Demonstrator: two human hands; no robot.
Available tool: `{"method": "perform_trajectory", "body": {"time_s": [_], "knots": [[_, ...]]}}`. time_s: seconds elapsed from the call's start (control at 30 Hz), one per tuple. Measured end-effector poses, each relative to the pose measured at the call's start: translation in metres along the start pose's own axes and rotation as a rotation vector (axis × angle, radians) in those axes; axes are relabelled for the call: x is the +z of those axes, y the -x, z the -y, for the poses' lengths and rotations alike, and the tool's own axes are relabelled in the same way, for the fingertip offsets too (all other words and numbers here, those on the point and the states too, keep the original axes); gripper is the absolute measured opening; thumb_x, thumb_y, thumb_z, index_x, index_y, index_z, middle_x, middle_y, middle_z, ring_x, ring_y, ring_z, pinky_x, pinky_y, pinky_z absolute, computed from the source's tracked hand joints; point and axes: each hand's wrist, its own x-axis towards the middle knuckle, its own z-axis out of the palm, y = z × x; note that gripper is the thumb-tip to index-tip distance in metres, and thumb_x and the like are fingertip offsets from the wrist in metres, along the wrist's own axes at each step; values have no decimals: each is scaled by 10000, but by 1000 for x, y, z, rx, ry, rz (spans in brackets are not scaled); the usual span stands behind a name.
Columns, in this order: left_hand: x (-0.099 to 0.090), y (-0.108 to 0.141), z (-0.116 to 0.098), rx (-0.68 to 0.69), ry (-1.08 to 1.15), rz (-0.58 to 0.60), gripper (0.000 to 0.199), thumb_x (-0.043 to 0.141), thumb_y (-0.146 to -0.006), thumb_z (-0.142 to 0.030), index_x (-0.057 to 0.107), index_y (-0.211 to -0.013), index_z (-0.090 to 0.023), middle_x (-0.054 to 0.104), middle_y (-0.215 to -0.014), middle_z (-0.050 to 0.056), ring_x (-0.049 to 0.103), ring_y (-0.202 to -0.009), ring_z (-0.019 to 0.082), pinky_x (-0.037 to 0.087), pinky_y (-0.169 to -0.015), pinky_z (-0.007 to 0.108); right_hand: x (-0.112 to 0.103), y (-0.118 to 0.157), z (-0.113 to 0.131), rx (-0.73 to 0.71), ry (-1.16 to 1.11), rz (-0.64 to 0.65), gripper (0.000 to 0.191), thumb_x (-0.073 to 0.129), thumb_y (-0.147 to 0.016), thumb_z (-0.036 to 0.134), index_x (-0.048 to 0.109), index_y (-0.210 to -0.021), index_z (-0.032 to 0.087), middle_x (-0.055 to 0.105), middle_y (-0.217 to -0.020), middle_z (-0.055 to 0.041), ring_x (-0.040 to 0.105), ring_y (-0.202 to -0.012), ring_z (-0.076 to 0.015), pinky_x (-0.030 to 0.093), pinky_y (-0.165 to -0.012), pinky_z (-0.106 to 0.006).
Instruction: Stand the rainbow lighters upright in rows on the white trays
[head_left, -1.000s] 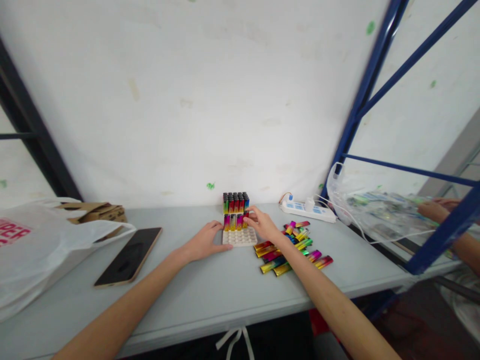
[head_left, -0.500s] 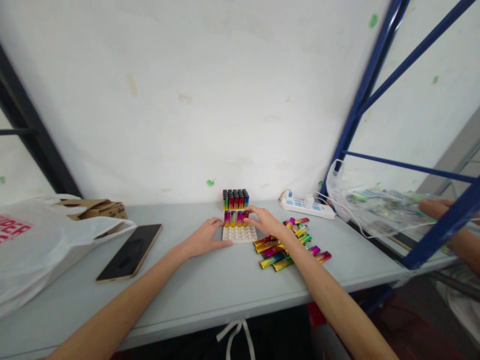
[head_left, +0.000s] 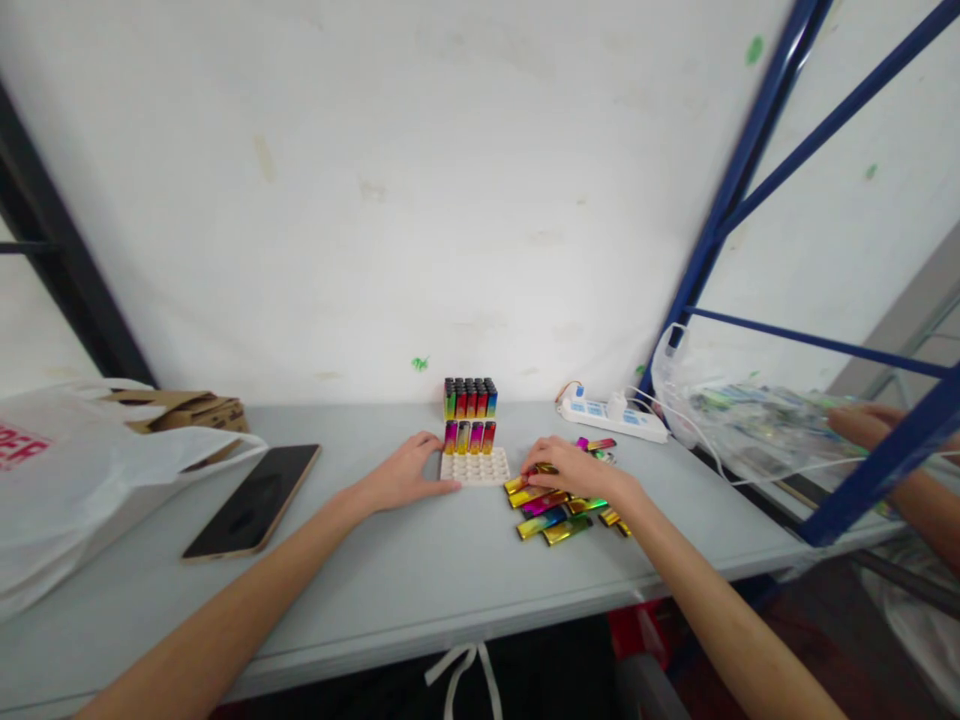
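Across the bench (head_left: 420, 575), the right hand (head_left: 566, 467), grip unclear, has shifted to the lighter pile (head_left: 541, 522), leaving four lighters (head_left: 476, 438) upright, left hand (head_left: 405, 473) spread against the tray (head_left: 475, 468).

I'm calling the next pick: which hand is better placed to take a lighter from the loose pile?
Probably the right hand: its fingers are already at the loose pile. The left hand is at the left edge of the white tray, farther away.

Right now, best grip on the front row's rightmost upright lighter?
Probably the upper body of the lighter, from the right: it stands upright, base in the white tray, with a neighbouring lighter on its left and its right side open.
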Motion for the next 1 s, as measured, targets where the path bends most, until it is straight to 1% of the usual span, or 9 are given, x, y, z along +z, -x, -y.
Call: {"method": "perform_trajectory", "body": {"time_s": [0.17, 0.27, 0.37, 0.47, 0.57, 0.63, 0.7, 0.87, 1.0], "knots": [[-5, 2, -1, -14, -5, -6, 638, 723, -742, -672, 654, -1141, -180, 626, -1228, 125, 617, -1150, 318, 472, -1070, 427, 1, -11, -4, 22, -103, -44, 201, 673, -917, 394, 698, -1011, 218, 716, -994, -71, 627, -929, -244, 472, -864, -378], [-5, 3, 0, -19, 0, -18, 629, 726, -733, -675, 661, -1130, -192, 639, -1201, 112, 622, -1132, 313, 480, -1057, 429, -2, -23, -4, 55, -315, -188, 297, 597, -959, 467, 645, -1086, 204, 702, -855, -37, 623, -773, -200, 493, -743, -332], [-4, 3, 1, -15, 3, -22, 628, 723, -736, -675, 660, -1134, -192, 645, -1192, 114, 623, -1129, 315, 484, -1043, 434, -5, -41, 0, 105, -478, -334, 363, 647, -907, 525, 658, -1022, 180, 618, -716, 5, 543, -648, -156, 461, -642, -285], [-4, 3, 0, -18, -1, -22, 630, 722, -739, -673, 657, -1137, -189, 645, -1202, 117, 621, -1139, 320, 483, -1046, 437, -6, -61, 7, 145, -691, -423, 379, 706, -846, 546, 644, -880, 174, 584, -733, 10, 526, -690, -139, 471, -681, -273], [-6, 3, -1, -24, -1, -16, 624, 726, -745, -655, 654, -1143, -180, 643, -1204, 121, 624, -1144, 321, 476, -1061, 431, 0, -75, 14, 158, -905, -492, 407, 691, -842, 587, 587, -868, 194, 591, -802, 6, 557, -755, -137, 497, -724, -274], [-6, 4, -2, -17, 5, -12, 618, 727, -753, -641, 654, -1155, -178, 643, -1209, 124, 623, -1146, 318, 476, -1063, 429, 9, -80, 18, 149, -976, -486, 433, 661, -848, 630, 544, -907, 217, 616, -857, 0, 581, -749, -138, 510, -710, -285], [-7, 4, -3, -10, 9, -14, 615, 725, -755, -640, 656, -1162, -184, 645, -1215, 123, 622, -1143, 317, 479, -1057, 432, 18, -82, 21, 136, -984, -469, 449, 629, -859, 659, 496, -923, 235, 607, -809, 16, 566, -662, -126, 496, -643, -278], [-6, 3, -2, -8, -1, -11, 624, 709, -759, -676, 655, -1151, -193, 644, -1211, 115, 618, -1146, 322, 472, -1060, 435, 33, -81, 24, 173, -998, -473, 455, 652, -847, 650, 438, -912, 254, 324, -615, 109, 285, -472, -73, 253, -447, -202], [-5, 3, -1, 2, -9, -3, 625, 699, -766, -689, 644, -1148, -197, 638, -1202, 115, 616, -1138, 320, 477, -1053, 432, 37, -80, 24, 180, -975, -421, 449, 642, -859, 651, 470, -919, 241, 296, -621, 101, 249, -489, -73, 203, -453, -209]]}}
